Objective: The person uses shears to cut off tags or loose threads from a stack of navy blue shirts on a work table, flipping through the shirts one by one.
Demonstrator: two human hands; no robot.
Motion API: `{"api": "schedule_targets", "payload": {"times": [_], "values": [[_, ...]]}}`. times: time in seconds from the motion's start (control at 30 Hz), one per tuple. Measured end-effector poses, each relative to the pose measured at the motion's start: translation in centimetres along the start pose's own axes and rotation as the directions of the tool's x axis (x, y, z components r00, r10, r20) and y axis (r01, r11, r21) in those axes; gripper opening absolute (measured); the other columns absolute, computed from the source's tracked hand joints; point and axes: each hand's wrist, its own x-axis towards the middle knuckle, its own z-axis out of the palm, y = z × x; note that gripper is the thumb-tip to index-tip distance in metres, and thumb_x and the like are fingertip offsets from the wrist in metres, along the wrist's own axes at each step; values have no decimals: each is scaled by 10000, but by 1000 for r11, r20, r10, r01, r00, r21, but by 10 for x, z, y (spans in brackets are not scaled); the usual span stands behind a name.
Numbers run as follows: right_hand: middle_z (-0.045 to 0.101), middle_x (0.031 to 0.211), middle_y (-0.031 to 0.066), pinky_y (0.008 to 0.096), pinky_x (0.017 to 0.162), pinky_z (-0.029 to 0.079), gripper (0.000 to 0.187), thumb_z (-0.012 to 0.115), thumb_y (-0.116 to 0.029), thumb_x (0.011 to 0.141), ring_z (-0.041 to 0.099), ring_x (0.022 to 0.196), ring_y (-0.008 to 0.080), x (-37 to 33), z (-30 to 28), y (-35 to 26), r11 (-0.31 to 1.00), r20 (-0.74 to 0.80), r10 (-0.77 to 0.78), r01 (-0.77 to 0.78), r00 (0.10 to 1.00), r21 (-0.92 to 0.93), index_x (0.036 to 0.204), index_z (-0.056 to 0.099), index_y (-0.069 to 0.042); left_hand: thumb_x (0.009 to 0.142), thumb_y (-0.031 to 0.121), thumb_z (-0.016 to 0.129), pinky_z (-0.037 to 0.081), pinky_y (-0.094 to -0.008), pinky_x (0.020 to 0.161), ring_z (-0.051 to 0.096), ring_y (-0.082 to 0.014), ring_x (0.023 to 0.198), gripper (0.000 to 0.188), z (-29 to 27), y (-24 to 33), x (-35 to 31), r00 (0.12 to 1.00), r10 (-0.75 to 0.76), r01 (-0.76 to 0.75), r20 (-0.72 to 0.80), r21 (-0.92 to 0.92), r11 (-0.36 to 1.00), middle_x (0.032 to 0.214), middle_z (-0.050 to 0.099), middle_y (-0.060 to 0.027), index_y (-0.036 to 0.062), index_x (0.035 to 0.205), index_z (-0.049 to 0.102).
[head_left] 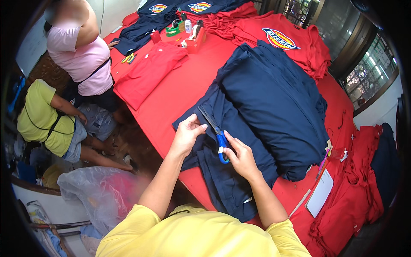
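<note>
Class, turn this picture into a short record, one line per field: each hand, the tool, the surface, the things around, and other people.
Left hand: at the navy cloth, beside the scissor blades; grip unclear
Right hand: holding the scissors
Tool: blue-handled, blades pointing away from the wearer
Surface: red table
Ahead, to the right: navy bundle
Far left of table: red garment, yellow-handled scissors
People: one in pink, one in yellow, both at left

A red tape dispenser point(197, 44) stands near a white bottle point(188, 27), and yellow-handled scissors point(128, 58) lie near a red garment point(150, 70).
</note>
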Motion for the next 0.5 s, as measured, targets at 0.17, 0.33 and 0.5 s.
{"api": "schedule_targets", "payload": {"times": [0.17,0.33,0.5], "values": [[628,896,112,271,574,528,438,512,-66,954,612,642,150,-2,-7,3,567,285,322,-425,903,706,1378,440,15,863,71,654,457,-247,722,561,-89,800,147,1,-2,3,999,24,-24,-37,8,1000,877,608,-3,45,1002,612],[616,937,105,277,644,541,538,619,-108,890,628,711,152,-32,-28,-23,784,140,289,-318,947,533,1381,431,6,897,213,669,401,-222,643,509,-51,684,160,-56,-21,40,887,275,-198,-372,232,952,761,579,39,112,793,600],[541,993,149,387,739,512,743,756,-156,755,612,850,285,-99,-20,-58,988,259,157,-155,953,-30,1406,410,-61,917,246,640,468,-289,737,606,-138,797,249,-139,-32,85,732,321,-25,-601,448,894,932,664,-53,4,974,623]]}}
